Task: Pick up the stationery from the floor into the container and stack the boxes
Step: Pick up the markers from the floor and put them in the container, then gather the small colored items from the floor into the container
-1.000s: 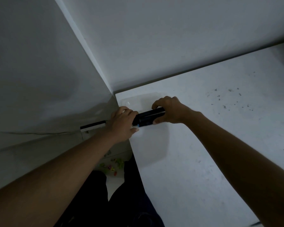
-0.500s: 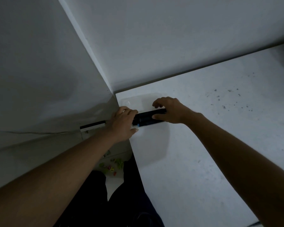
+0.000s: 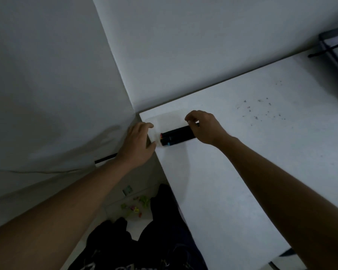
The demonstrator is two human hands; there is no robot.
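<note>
A clear plastic container (image 3: pixel 170 118) sits at the far left corner of the white table (image 3: pixel 242 172). Several black markers (image 3: pixel 177 136) with coloured ends lie across it. My left hand (image 3: pixel 138 145) grips the container's left edge, thumb on the near side. My right hand (image 3: pixel 204 128) hovers over the right end of the markers; its fingers are loosely curled and lifted, with a gap showing under them. Small colourful clips (image 3: pixel 135 207) lie scattered on the floor below the table edge, near my dark-clad legs (image 3: pixel 160 221).
White walls meet just behind the container. A black wire rack (image 3: pixel 334 47) stands at the table's far right. A thin black strip (image 3: pixel 105 159) shows by the left wall under my wrist. A small greenish item (image 3: pixel 127 190) lies on the floor.
My right hand has let go of the markers and lifted its fingers; the markers now lie in the container. My left hand stays on the container's left edge.
</note>
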